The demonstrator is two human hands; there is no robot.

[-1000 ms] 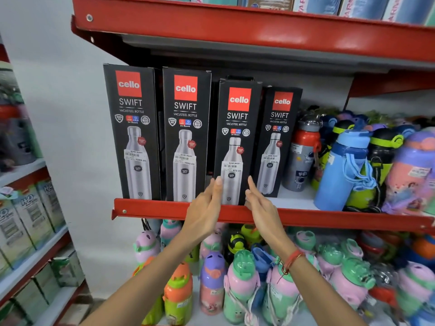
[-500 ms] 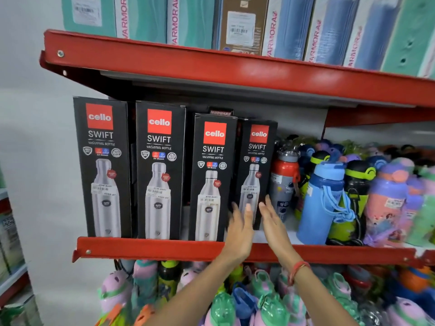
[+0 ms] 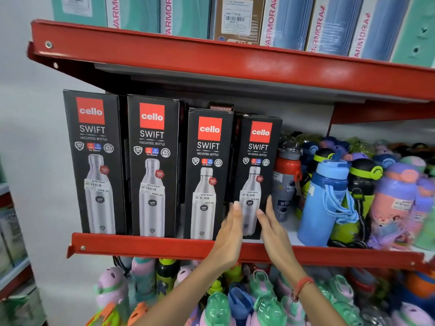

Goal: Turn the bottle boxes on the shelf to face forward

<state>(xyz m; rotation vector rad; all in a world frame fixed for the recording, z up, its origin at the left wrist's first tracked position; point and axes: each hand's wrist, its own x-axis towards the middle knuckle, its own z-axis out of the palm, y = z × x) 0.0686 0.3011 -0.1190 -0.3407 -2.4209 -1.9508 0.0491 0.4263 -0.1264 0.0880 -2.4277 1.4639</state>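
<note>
Several tall black Cello Swift bottle boxes stand in a row on the red shelf (image 3: 146, 245), printed fronts toward me. The rightmost box (image 3: 257, 161) sits a little further back than the third box (image 3: 208, 165). My left hand (image 3: 229, 238) is flat with fingers straight, at the lower left edge of the rightmost box. My right hand (image 3: 274, 229), with a red thread at the wrist, is flat at that box's lower right edge. Both palms face each other around the box; I cannot tell whether they touch it. The first box (image 3: 94, 161) and second box (image 3: 154, 165) stand untouched at the left.
Loose bottles crowd the shelf right of the boxes: a grey and red one (image 3: 286, 182) and a blue one (image 3: 327, 201) closest. Pastel kids' bottles (image 3: 235, 300) fill the shelf below. Blue and teal boxes (image 3: 289, 22) line the red shelf above. A white wall is at the left.
Both hands have risen from below the shelf lip and shifted right, from in front of the third box to either side of the rightmost box. My view has tilted upward.
</note>
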